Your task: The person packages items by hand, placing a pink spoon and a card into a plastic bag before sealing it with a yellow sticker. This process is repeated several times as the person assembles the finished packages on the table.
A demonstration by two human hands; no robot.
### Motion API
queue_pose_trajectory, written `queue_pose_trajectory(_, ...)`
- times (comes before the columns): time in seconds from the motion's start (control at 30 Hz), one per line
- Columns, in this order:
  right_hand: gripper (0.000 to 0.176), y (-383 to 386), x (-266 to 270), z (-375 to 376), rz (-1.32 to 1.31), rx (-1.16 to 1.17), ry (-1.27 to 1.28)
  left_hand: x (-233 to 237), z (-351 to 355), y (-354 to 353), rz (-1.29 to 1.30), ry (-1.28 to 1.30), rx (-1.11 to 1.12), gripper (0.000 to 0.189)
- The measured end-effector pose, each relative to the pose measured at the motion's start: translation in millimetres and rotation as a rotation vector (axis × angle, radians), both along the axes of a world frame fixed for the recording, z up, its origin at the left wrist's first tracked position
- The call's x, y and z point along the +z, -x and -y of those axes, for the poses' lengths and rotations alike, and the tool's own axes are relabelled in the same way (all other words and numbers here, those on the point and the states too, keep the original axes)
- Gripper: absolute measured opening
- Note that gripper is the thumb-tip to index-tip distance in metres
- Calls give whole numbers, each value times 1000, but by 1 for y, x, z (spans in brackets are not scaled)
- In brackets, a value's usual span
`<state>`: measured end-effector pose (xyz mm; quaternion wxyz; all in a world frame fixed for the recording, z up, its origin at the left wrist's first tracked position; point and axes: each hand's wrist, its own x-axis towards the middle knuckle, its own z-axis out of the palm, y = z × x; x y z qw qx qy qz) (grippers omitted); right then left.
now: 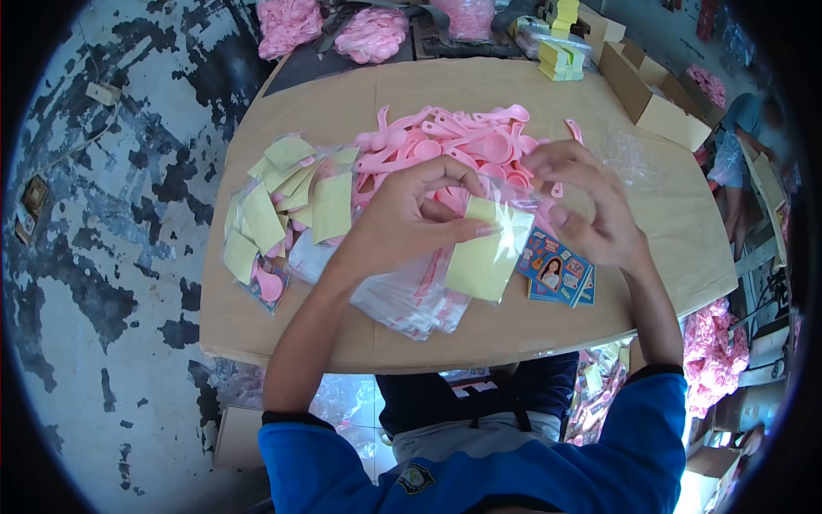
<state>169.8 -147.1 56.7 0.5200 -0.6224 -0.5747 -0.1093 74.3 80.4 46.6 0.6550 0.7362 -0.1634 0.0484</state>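
Note:
My left hand (415, 214) pinches a clear plastic bag with a pale yellow card (475, 265) in it, held up over the table. To the right of the bag, my right hand (595, 206) has its fingers curled and apart, with nothing visible in them. Behind both hands lies a heap of pink plastic spoons (492, 146). A stack of clear plastic bags (402, 304) rests under my left hand. Below my right hand sit blue printed cards (556, 270) with a portrait on top. Filled bags with yellow cards (261, 218) and pink spoons are piled at the left.
The table (685, 248) has a brown paper-like cover. An open cardboard box (655, 94) and yellow card bundles (561, 62) stand at the back right. Pink bagged goods (372, 34) lie beyond the far edge. Another person (741, 128) is at the far right.

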Motion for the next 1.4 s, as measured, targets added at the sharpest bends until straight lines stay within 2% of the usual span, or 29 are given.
queue_pose_trajectory(0.03,33,7,6,1,206,-107,189,6,-2,5,-15,19,-7,23)
queue_pose_trajectory(0.13,32,11,2,-12,284,-105,267,30,-39,14,91,-30,163,28)
queue_pose_trajectory(0.2,27,11,-5,-22,135,-71,357,38,-69,14,245,96,365,30)
queue_pose_trajectory(0.27,27,18,-4,-41,19,-47,471,45,-101,25,157,104,422,32)
queue_pose_trajectory(0.3,28,25,0,-50,84,-66,544,47,-117,30,110,107,448,34)
queue_pose_trajectory(0.4,36,16,-21,-79,343,-74,736,5,-180,18,201,-888,613,49)
queue_pose_trajectory(0.43,43,16,-21,-89,315,-87,818,4,-172,16,-3,-1076,673,59)
queue_pose_trajectory(0.47,40,14,-22,-95,304,-87,810,1,-162,15,-217,-1255,729,69)
queue_pose_trajectory(0.53,35,11,-23,-104,284,-79,801,-5,-159,15,-305,-1191,660,79)
queue_pose_trajectory(0.63,30,8,-12,-105,-54,20,832,-13,-180,16,-346,-1097,576,85)
queue_pose_trajectory(0.77,22,2,-6,-86,14,-12,762,-3,-176,20,-379,-1086,565,87)
queue_pose_trajectory(0.87,21,-2,14,-59,-36,-16,767,3,-152,20,38,-1190,802,68)
queue_pose_trajectory(0.93,20,-3,23,-37,-88,-27,713,22,-120,17,194,-757,624,54)
queue_pose_trajectory(0.97,18,-6,22,-27,-283,-37,684,26,-108,15,260,-540,524,48)
queue_pose_trajectory(1.07,17,-10,19,-5,-471,-76,339,3,-88,7,19,-332,133,51)
queue_pose_trajectory(1.1,18,-7,26,4,-666,-80,391,0,-73,7,-57,-248,11,51)
queue_pose_trajectory(1.13,17,-6,16,4,-602,-46,331,4,-39,8,-113,-144,-112,48)
queue_pose_trajectory(1.2,16,0,-11,-3,-484,18,209,-6,7,6,-63,9,-67,46)
queue_pose_trajectory(1.23,11,2,-13,-1,-319,82,320,-9,21,4,-73,69,-35,46)
queue_pose_trajectory(1.3,10,6,1,8,-330,100,545,-12,34,0,-238,118,68,47)
queue_pose_trajectory(1.33,10,3,11,14,-326,105,656,-7,33,-3,-286,230,42,47)
queue_pose_trajectory(1.4,20,-10,10,34,-39,-80,745,-5,16,-2,-358,472,22,43)
